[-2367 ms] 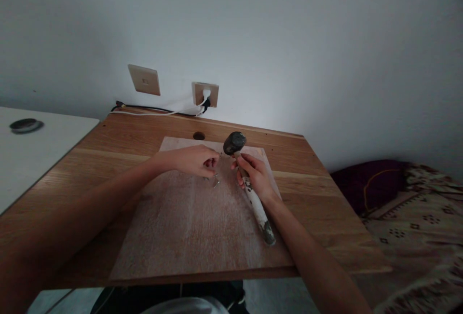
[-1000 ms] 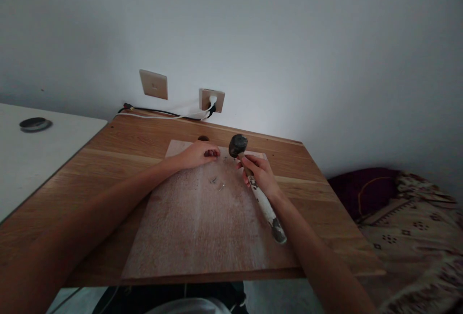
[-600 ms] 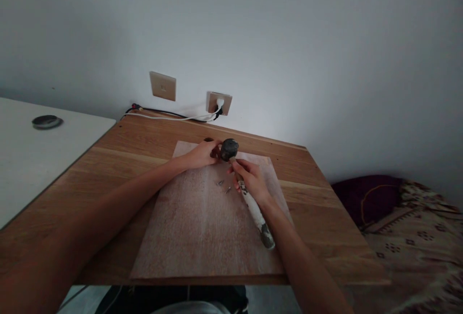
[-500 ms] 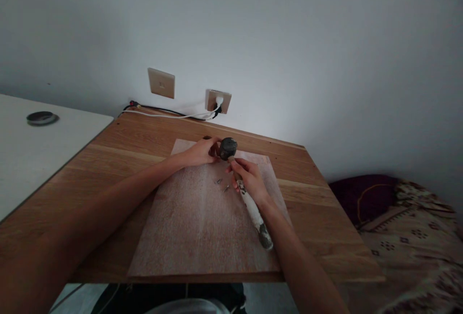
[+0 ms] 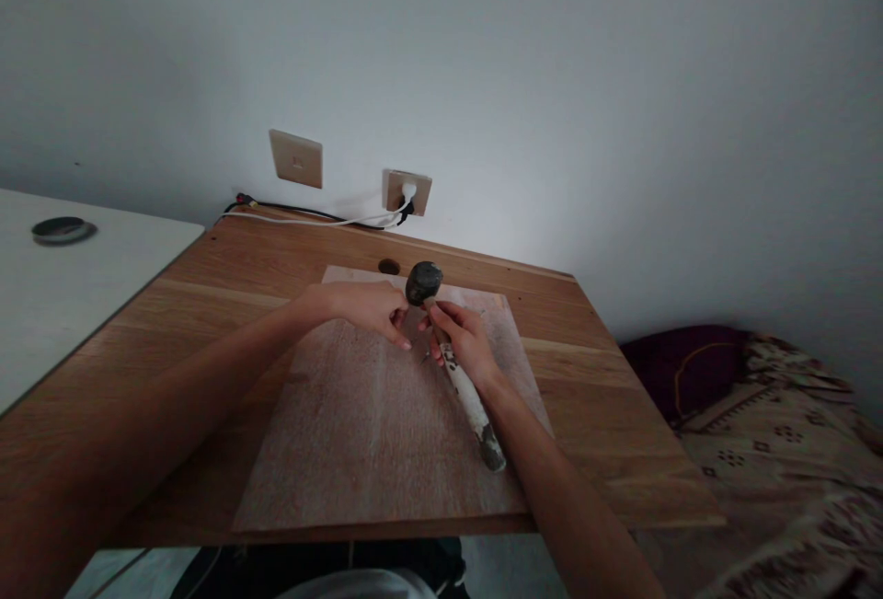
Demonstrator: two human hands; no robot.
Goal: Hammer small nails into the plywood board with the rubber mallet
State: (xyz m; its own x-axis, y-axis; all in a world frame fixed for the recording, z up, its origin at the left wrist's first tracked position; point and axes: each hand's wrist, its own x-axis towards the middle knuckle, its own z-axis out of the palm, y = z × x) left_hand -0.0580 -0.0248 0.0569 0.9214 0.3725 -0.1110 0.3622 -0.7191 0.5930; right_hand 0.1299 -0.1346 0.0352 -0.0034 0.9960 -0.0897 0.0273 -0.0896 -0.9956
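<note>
My right hand (image 5: 464, 341) is wrapped around the upper handle of a hammer (image 5: 473, 401) with a dark, blocky head and a worn white and dark grip. The head is up beside my left hand, and the handle slants down toward the near right. My left hand (image 5: 369, 306) is palm down over the wooden board (image 5: 372, 433), its fingers bent and its thumb standing apart; I see nothing held in it. A small metal nail (image 5: 426, 356) lies on the board between my hands, partly hidden by the right fingers.
The board lies on a wooden table (image 5: 586, 433) against a wall. Cables (image 5: 310, 215) run along the back edge to a socket (image 5: 408, 193). A white table (image 5: 103, 295) with a round dark object (image 5: 62, 230) adjoins at left. Patterned cloth (image 5: 779, 443) is at right.
My left hand has shifted left and nearer to me, away from the hammer head, uncovering the dark round hole behind the board. The right hand and hammer moved slightly left.
</note>
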